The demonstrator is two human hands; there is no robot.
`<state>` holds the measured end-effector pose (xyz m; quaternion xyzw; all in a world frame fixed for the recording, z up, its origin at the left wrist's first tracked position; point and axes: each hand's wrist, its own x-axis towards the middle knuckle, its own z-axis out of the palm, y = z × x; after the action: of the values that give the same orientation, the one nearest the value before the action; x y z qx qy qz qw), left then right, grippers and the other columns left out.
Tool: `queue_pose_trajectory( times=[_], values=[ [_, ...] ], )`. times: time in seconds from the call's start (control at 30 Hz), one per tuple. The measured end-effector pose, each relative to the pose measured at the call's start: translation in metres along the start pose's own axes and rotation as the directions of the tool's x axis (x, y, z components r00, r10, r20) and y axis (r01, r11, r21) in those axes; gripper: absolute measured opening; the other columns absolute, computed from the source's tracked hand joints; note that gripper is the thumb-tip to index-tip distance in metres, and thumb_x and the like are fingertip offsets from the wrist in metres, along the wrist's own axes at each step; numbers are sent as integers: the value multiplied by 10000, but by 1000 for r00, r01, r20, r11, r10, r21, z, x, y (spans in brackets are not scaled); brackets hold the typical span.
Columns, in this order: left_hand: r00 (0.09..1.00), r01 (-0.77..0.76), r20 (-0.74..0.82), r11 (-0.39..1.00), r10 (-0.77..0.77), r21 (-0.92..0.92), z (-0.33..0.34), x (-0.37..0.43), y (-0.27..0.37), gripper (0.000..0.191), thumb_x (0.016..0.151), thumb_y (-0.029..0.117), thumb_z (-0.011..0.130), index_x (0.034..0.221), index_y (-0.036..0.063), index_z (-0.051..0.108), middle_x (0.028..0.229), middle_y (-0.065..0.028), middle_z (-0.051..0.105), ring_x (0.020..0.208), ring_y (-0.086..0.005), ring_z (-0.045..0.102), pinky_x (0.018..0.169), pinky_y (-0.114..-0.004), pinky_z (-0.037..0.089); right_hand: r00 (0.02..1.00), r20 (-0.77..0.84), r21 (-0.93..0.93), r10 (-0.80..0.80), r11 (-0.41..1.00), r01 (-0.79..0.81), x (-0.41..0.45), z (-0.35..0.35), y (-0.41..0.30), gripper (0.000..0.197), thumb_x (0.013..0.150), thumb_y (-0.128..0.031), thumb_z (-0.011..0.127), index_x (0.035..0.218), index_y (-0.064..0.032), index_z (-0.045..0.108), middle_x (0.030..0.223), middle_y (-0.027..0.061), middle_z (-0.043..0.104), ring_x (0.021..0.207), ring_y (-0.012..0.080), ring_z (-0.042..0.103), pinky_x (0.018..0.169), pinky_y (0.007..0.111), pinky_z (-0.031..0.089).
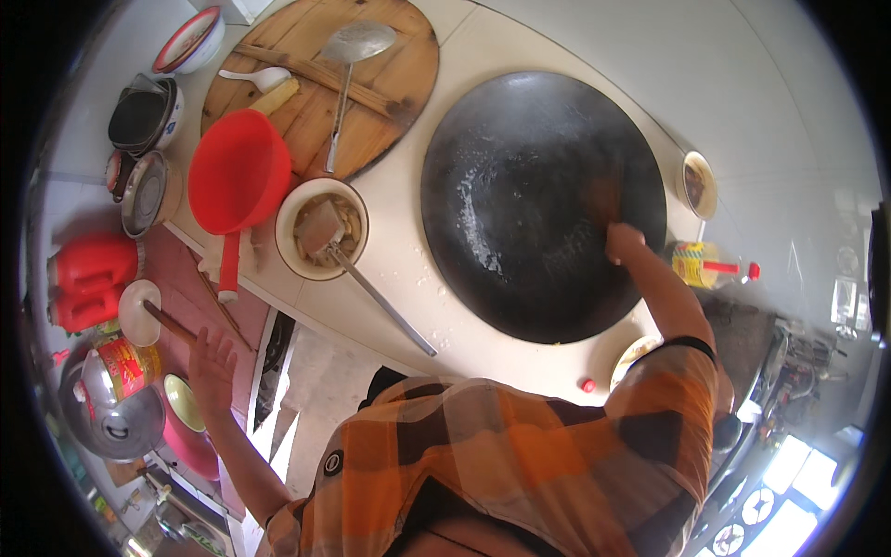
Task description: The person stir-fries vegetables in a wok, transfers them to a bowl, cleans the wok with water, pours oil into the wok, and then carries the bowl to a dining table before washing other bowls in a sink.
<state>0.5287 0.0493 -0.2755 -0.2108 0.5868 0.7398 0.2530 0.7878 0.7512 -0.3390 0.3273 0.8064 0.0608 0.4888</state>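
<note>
My right hand (pixel 624 244) is closed around a blurred reddish-brown brush (pixel 604 198), which reaches into the right side of a large black wok (pixel 529 209). Water or foam streaks the wok's left inner wall, and steam hangs over it. At the lower left, my left hand (pixel 212 369) has its fingers spread. The wooden handle of a pale round ladle (pixel 139 313) ends at those fingers; whether they touch it cannot be told. Between the hands, an enamel pot (pixel 285 240) holds sliced food in liquid, with a metal spatula (pixel 379 306) resting in it.
A round wooden lid (pixel 411 76) carries a metal turner (pixel 358 42) and a white spoon (pixel 268 78). Beside it is a red plastic strainer (pixel 240 170). A bottle (pixel 696 264) and a small bowl (pixel 699 184) stand right of the wok. Oil jugs (pixel 129 365) are at left.
</note>
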Motion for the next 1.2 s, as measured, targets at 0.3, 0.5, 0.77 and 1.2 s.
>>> queue_pose_trajectory(
  times=[0.3, 0.5, 0.77, 1.2],
  values=[
    [995, -28, 93, 993, 39, -114, -31, 0, -17, 471, 944, 360, 401, 1354, 131, 378, 1255, -63, 494, 1023, -185, 536, 853, -313, 439, 826, -141, 616, -546, 604, 505, -100, -17, -148, 388, 808, -223, 481, 1155, -61, 546, 827, 198, 642, 546, 291, 624, 626, 365, 521],
    [993, -56, 97, 996, 63, -73, -34, -37, -10, 457, 940, 321, 417, 1347, 116, 381, 1205, -75, 520, 983, -193, 559, 806, -314, 473, 976, -81, 278, -202, 936, 217, 7, -31, -121, 290, 741, -83, 522, 987, 53, 595, 698, 194, 614, 531, 252, 620, 456, 368, 480],
    [976, -99, 181, 986, 122, -135, -67, -54, -56, 450, 908, 230, 480, 1325, 88, 384, 1181, -123, 557, 951, -236, 593, 784, -344, 505, 914, -343, 604, -216, 695, 391, -147, -52, -48, 320, 815, -195, 487, 1080, -67, 611, 770, 186, 619, 605, 300, 623, 565, 375, 483],
    [967, 155, 176, 973, -184, 169, -113, -41, -101, 369, 883, 234, 549, 1179, 26, 476, 895, -103, 599, 814, -203, 613, 686, -329, 525, 314, -794, 602, 520, 742, 295, -221, 276, -115, 407, 893, -175, 519, 1254, 7, 473, 1195, 214, 544, 1077, 365, 530, 930, 399, 400]
  ],
)
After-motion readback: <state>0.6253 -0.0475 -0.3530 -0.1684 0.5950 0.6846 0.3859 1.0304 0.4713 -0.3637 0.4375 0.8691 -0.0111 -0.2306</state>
